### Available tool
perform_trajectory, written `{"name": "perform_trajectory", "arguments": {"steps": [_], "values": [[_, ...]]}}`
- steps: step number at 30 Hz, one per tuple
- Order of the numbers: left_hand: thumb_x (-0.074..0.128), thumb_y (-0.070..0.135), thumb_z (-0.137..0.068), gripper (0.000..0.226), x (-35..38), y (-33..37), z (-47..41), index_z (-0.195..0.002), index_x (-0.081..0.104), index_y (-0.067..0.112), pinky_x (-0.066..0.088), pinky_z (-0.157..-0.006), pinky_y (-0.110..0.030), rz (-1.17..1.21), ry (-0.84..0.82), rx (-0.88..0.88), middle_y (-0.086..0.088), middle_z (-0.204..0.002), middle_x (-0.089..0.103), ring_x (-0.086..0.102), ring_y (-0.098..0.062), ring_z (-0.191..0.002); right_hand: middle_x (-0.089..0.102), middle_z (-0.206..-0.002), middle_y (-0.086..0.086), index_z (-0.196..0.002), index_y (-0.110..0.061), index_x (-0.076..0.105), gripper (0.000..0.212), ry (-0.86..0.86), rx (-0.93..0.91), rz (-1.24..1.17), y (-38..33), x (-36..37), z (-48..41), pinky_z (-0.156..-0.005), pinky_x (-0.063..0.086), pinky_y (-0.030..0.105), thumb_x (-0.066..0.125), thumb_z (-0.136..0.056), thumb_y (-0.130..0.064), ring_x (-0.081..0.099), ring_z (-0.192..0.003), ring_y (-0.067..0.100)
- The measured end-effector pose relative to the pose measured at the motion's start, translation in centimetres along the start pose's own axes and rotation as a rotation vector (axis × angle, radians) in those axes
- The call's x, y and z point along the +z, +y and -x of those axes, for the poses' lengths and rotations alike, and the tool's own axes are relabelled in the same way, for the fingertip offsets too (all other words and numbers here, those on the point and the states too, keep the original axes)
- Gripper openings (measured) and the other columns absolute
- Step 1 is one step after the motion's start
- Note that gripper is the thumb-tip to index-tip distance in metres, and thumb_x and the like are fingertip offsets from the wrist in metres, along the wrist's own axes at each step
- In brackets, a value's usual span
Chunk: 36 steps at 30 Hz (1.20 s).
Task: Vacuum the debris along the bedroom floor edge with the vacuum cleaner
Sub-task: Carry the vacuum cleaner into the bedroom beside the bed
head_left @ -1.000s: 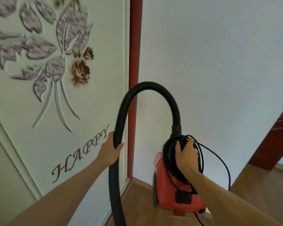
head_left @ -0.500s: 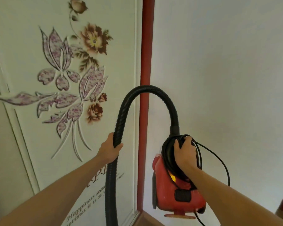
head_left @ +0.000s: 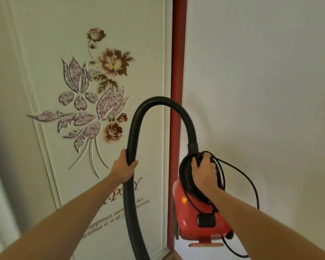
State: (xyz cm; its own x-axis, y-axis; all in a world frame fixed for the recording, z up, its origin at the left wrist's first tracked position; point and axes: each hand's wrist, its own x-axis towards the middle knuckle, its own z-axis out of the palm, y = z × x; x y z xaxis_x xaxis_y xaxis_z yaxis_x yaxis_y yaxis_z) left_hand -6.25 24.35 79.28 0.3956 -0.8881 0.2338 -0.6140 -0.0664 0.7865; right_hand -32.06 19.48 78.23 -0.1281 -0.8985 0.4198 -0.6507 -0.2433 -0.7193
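Observation:
A small red vacuum cleaner (head_left: 195,218) hangs in the air at lower centre-right, with an orange light lit on its side. My right hand (head_left: 204,173) grips its top handle, where the black power cord (head_left: 240,177) is coiled and loops off to the right. A black ribbed hose (head_left: 158,102) arches up from the cleaner's top and comes down on the left. My left hand (head_left: 124,167) is closed around that hose, which runs on down out of view. The nozzle and any debris are not visible.
A white wardrobe door (head_left: 64,166) with a raised flower pattern and lettering fills the left. A red vertical trim (head_left: 177,72) marks the corner beside a plain white wall (head_left: 261,81). A sliver of wooden floor (head_left: 174,257) shows at the bottom.
The view has tilted upward: the floor and the red bed frame at the right have dropped out of sight, and more of the flower pattern shows. Both hands keep their grips.

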Motion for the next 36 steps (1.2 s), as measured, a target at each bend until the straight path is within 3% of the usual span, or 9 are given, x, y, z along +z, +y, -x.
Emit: {"name": "perform_trajectory", "arguments": {"steps": [6,9,12,16,22,25,30,36], "values": [[0.057,0.027,-0.097,0.044,-3.4,0.3,2.9,-0.134,0.036,0.014,0.055,-0.068,-0.04,-0.049,0.093,-0.058,-0.014,-0.106,0.062,0.063,-0.031,-0.088,0.062,-0.096,0.014,-0.123,-0.004,0.043,0.034,-0.081,-0.099,-0.043,-0.9,-0.8,0.2,-0.064,0.052,0.037,0.049,-0.1,-0.028,0.061,-0.08,0.029],[0.058,0.026,-0.097,0.045,-5.3,-0.6,4.5,-0.134,0.037,0.014,0.054,-0.07,-0.039,-0.061,0.14,-0.074,-0.015,-0.105,0.063,0.064,-0.032,-0.088,0.053,-0.088,0.007,-0.124,-0.003,0.043,0.035,-0.115,-0.14,-0.062,-2.1,-0.2,0.9,-0.062,0.048,0.035,0.049,-0.1,-0.027,0.053,-0.075,0.024],[0.058,0.023,-0.096,0.042,-7.4,-1.6,6.3,-0.132,0.039,0.012,0.049,-0.066,-0.035,-0.066,0.192,-0.075,-0.013,-0.101,0.062,0.061,-0.028,-0.082,0.054,-0.085,0.007,-0.123,-0.003,0.043,0.034,-0.143,-0.174,-0.114,-3.7,1.0,2.0,-0.059,0.048,0.036,0.05,-0.1,-0.027,0.057,-0.073,0.026],[0.057,0.021,-0.097,0.042,-10.7,-3.2,8.9,-0.132,0.036,0.011,0.045,-0.058,-0.027,-0.091,0.254,-0.103,-0.01,-0.096,0.059,0.057,-0.018,-0.072,0.062,-0.086,0.013,-0.117,-0.006,0.043,0.03,-0.195,-0.203,-0.194,-6.4,2.9,4.0,-0.063,0.056,0.046,0.05,-0.1,-0.03,0.063,-0.073,0.032],[0.058,0.024,-0.096,0.046,-16.5,-6.9,13.2,-0.135,0.034,0.014,0.048,-0.058,-0.029,-0.096,0.416,-0.183,-0.013,-0.1,0.062,0.063,-0.026,-0.078,0.062,-0.092,0.013,-0.118,-0.007,0.044,0.03,-0.328,-0.291,-0.24,-11.4,6.9,8.2,-0.059,0.051,0.037,0.049,-0.1,-0.031,0.059,-0.074,0.027],[0.057,0.023,-0.097,0.045,-19.6,-8.9,16.0,-0.135,0.034,0.015,0.045,-0.054,-0.024,-0.103,0.48,-0.235,-0.012,-0.1,0.061,0.06,-0.02,-0.073,0.064,-0.097,0.016,-0.118,-0.007,0.045,0.03,-0.387,-0.334,-0.266,-14.3,8.8,10.8,-0.06,0.051,0.036,0.05,-0.099,-0.03,0.062,-0.079,0.031],[0.057,0.025,-0.097,0.041,-25.1,-12.6,21.4,-0.129,0.035,0.013,0.046,-0.054,-0.03,-0.159,0.574,-0.31,-0.009,-0.09,0.06,0.06,-0.022,-0.07,0.063,-0.099,0.016,-0.12,-0.01,0.045,0.033,-0.489,-0.366,-0.293,-19.4,11.4,17.0,-0.069,0.058,0.048,0.049,-0.099,-0.035,0.065,-0.085,0.034],[0.057,0.026,-0.096,0.043,-33.0,-16.3,29.1,-0.131,0.033,0.017,0.057,-0.068,-0.044,-0.221,0.668,-0.404,-0.01,-0.093,0.063,0.064,-0.029,-0.076,0.06,-0.105,0.017,-0.126,-0.006,0.045,0.036,-0.599,-0.431,-0.321,-25.4,13.9,25.5,-0.066,0.048,0.033,0.048,-0.101,-0.032,0.062,-0.09,0.033]]}}
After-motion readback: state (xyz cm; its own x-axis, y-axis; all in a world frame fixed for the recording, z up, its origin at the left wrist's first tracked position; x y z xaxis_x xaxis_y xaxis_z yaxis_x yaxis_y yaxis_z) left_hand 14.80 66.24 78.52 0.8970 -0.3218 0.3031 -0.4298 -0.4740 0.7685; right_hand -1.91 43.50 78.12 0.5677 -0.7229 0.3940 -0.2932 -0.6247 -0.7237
